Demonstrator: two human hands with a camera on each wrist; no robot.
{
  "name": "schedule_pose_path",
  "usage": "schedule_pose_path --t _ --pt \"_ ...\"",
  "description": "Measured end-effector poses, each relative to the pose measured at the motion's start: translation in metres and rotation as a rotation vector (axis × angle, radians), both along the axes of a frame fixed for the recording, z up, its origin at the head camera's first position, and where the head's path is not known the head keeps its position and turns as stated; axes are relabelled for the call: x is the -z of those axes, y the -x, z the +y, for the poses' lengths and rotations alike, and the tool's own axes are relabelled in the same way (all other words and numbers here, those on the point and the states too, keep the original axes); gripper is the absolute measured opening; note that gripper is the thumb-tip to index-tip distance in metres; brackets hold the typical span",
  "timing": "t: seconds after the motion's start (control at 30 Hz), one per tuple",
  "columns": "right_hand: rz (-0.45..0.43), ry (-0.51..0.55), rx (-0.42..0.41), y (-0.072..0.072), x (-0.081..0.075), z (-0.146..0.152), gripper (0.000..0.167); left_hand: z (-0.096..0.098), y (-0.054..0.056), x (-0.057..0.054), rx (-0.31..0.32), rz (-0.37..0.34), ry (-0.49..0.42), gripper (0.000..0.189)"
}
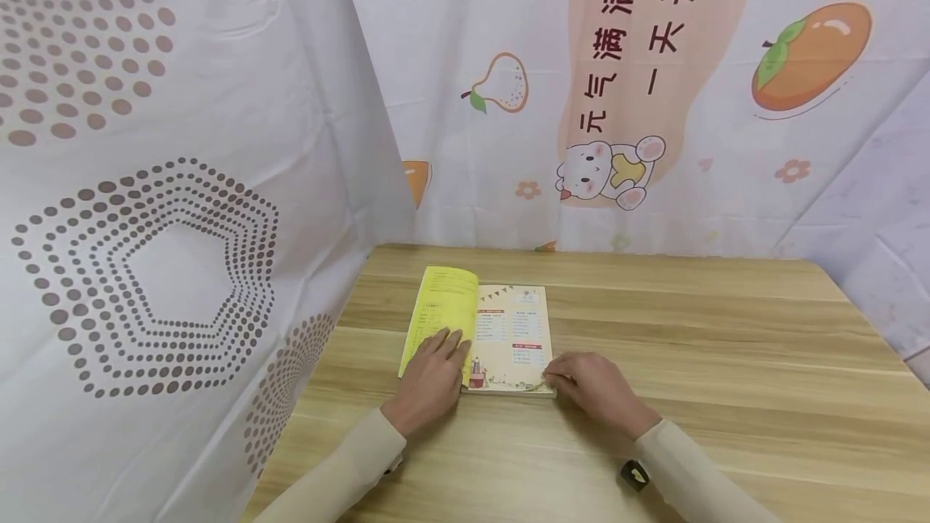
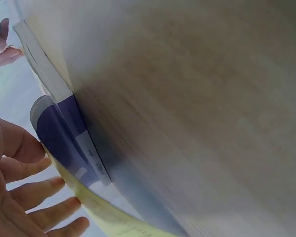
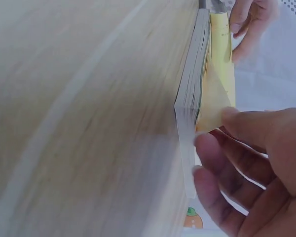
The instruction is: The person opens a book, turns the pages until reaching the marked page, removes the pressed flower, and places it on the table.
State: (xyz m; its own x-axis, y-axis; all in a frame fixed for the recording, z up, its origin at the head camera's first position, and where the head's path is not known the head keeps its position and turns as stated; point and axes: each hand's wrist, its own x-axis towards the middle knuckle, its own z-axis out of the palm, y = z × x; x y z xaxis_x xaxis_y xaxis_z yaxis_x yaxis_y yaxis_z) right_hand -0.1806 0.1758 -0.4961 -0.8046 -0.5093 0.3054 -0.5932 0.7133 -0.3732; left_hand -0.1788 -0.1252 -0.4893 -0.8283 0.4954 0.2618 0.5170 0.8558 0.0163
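An open book point(image 1: 508, 353) lies on the wooden table, with a bright yellow page point(image 1: 445, 305) on its left and a cream printed page on its right. My left hand point(image 1: 430, 382) rests on the lower part of the yellow page, fingers extended. In the left wrist view its fingertips touch the curved yellow sheet, above a dark blue cover point(image 2: 71, 133). At the lower right corner of the book is my right hand point(image 1: 599, 387). Its thumb and forefinger pinch the lifted corner of a page point(image 3: 214, 101), as the right wrist view shows, above the thick page block point(image 3: 191, 89).
The wood-grain table point(image 1: 690, 329) extends well to the right of the book. A white patterned cloth point(image 1: 174, 281) hangs along the left side, and another with fruit prints point(image 1: 450, 144) hangs behind. A small dark object point(image 1: 634, 475) shows beside the right sleeve.
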Motion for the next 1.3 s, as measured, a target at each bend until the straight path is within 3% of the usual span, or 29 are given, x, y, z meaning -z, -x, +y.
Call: schedule_pose_path --t 0.23,0.43,0.5,0.7,0.9,1.07,1.3 --pt "0.014 0.019 0.035 -0.001 -0.002 -0.001 0.004 0.006 -0.001 0.004 -0.011 0.008 0.007 0.039" --pt "0.036 0.058 0.042 -0.001 -0.003 -0.001 0.007 0.015 -0.002 0.003 -0.018 -0.014 0.055 0.083" --pt "0.032 0.077 0.045 -0.002 -0.004 -0.001 0.008 0.017 -0.002 0.004 -0.017 -0.010 0.064 0.089" --pt "-0.005 0.134 0.085 -0.003 -0.007 -0.001 0.002 0.019 0.000 0.007 -0.010 0.041 0.061 0.063" --pt "-0.042 0.183 0.131 -0.002 -0.009 -0.001 0.005 0.020 0.003 0.008 0.004 0.058 0.052 0.065" --pt "-0.030 0.224 0.133 -0.001 -0.011 -0.001 0.005 0.020 0.002 0.008 0.003 0.090 0.046 0.052" --pt "-0.095 0.225 0.188 0.001 -0.009 0.000 0.030 0.020 0.006 0.007 -0.029 0.125 0.056 0.037"
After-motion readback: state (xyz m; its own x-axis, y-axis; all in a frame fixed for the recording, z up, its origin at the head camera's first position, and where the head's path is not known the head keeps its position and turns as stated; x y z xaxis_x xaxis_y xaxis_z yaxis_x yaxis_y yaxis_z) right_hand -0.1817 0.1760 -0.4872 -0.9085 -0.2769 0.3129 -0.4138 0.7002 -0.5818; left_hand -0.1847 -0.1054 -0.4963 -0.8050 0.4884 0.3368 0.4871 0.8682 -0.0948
